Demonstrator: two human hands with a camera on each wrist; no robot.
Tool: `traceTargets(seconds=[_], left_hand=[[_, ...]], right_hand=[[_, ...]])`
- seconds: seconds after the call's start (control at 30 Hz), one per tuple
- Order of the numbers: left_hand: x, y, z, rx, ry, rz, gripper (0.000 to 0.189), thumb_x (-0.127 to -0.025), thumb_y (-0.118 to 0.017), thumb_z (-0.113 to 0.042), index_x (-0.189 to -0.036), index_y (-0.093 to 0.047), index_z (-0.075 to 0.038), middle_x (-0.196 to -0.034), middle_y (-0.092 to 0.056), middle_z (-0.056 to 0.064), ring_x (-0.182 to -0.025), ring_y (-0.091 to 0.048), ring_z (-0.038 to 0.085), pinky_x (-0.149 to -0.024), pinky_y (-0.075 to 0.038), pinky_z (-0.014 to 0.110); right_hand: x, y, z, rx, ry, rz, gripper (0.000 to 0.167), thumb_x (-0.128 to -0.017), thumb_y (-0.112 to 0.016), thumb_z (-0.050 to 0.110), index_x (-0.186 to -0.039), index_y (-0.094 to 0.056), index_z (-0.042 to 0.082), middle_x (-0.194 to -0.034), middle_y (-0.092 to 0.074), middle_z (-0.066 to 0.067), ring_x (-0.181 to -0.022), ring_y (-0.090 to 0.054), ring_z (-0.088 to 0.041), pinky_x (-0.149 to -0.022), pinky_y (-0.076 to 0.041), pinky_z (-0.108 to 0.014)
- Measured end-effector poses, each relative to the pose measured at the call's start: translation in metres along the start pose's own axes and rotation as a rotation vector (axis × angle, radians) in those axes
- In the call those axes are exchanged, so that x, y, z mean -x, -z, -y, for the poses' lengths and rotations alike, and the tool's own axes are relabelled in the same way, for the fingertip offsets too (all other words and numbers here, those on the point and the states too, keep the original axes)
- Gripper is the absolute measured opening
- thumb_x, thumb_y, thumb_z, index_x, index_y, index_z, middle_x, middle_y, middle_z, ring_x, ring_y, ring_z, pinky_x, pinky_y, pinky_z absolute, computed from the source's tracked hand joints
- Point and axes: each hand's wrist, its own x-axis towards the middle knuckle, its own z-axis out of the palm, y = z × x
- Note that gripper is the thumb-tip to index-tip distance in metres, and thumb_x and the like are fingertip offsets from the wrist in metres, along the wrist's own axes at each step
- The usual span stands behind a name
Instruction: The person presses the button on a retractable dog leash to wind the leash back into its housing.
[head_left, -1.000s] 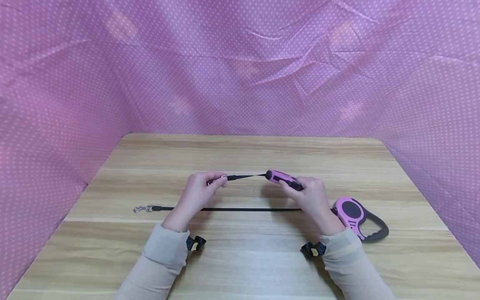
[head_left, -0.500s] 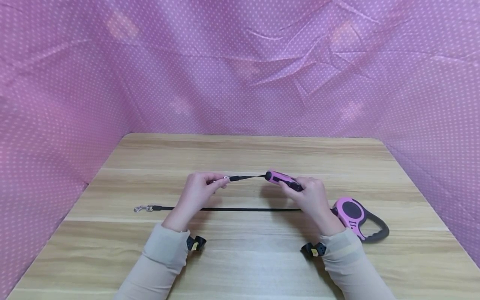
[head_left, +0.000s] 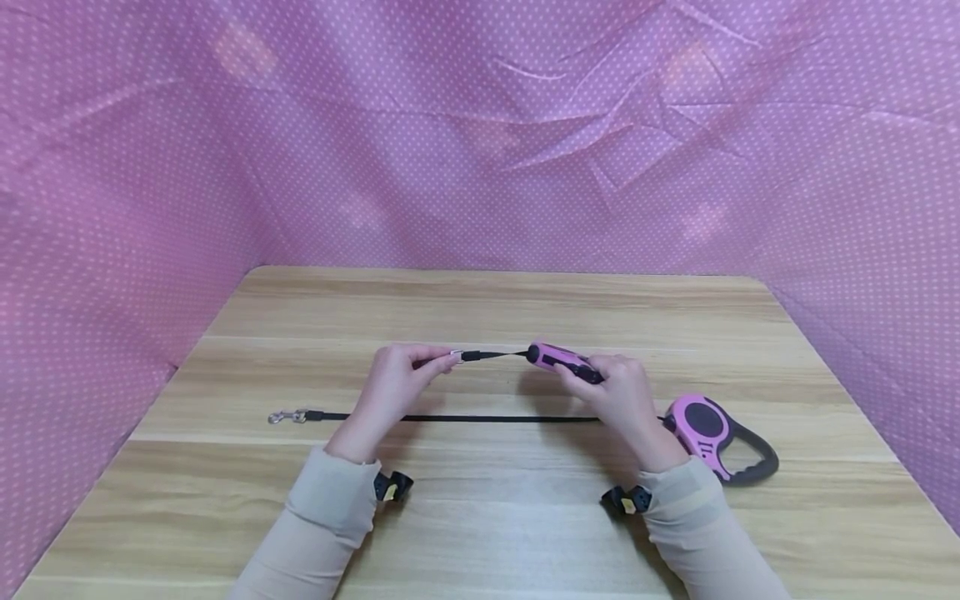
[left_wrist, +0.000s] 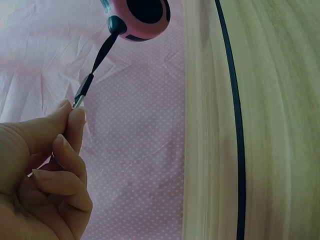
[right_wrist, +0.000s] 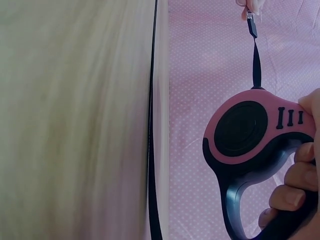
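My right hand [head_left: 621,392] grips the black handle of a pink and black retractable dog leash [right_wrist: 242,125], its fingers curled through the loop in the right wrist view. From its nozzle a short black strap [head_left: 498,354] runs, with a twist in it, to my left hand [head_left: 401,379]. Thumb and forefinger of that hand pinch the metal clip [left_wrist: 78,101] at the strap's end; most of the clip is hidden by the fingers. Both hands are raised above the table.
A second pink and black retractable leash [head_left: 701,429] lies on the wooden table [head_left: 480,533] at right. Its black strap [head_left: 495,419] stretches left under my arms to a silver clip [head_left: 287,417]. Pink dotted cloth [head_left: 480,167] surrounds the table.
The held leash has shifted very slightly left, and the metal clip shows a little more beyond my left fingertips. The leash on the table has not moved.
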Motion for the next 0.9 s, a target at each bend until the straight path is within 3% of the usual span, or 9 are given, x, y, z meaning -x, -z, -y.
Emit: traceTargets(seconds=[0.27,0.53,0.9], left_hand=[[0.0002,0.0002,-0.0009,0.01,-0.012,-0.003,0.023,-0.092,-0.07,-0.03,-0.107,-0.077,-0.014,-0.1,-0.077,0.003,-0.098,-0.072,0.019,-0.092,-0.055,0.041],[-0.0012,-0.0022,-0.0004,0.004,-0.054,-0.002,0.02,-0.092,-0.071,-0.027,-0.105,-0.077,-0.014,-0.1,-0.077,0.003,-0.095,-0.072,0.018,-0.087,-0.057,0.037],[0.0002,-0.0034,-0.0002,-0.009,-0.073,-0.007,0.019,-0.093,-0.07,-0.027,-0.104,-0.078,-0.014,-0.097,-0.077,0.003,-0.091,-0.072,0.017,-0.085,-0.057,0.038]], right_hand=[[-0.0005,0.0003,0.0017,-0.002,-0.045,0.033,0.041,-0.08,-0.079,0.027,-0.052,-0.052,0.011,-0.051,-0.053,0.001,-0.051,-0.044,-0.014,-0.05,-0.035,-0.024],[-0.001,-0.0021,0.0029,0.01,0.025,0.017,0.042,-0.077,-0.08,0.025,-0.05,-0.05,0.011,-0.048,-0.053,0.001,-0.049,-0.044,-0.012,-0.049,-0.035,-0.024],[0.0002,-0.0009,0.0069,0.019,-0.006,0.061,0.044,-0.078,-0.08,0.026,-0.05,-0.049,0.012,-0.05,-0.054,0.001,-0.052,-0.045,-0.014,-0.053,-0.036,-0.025]])
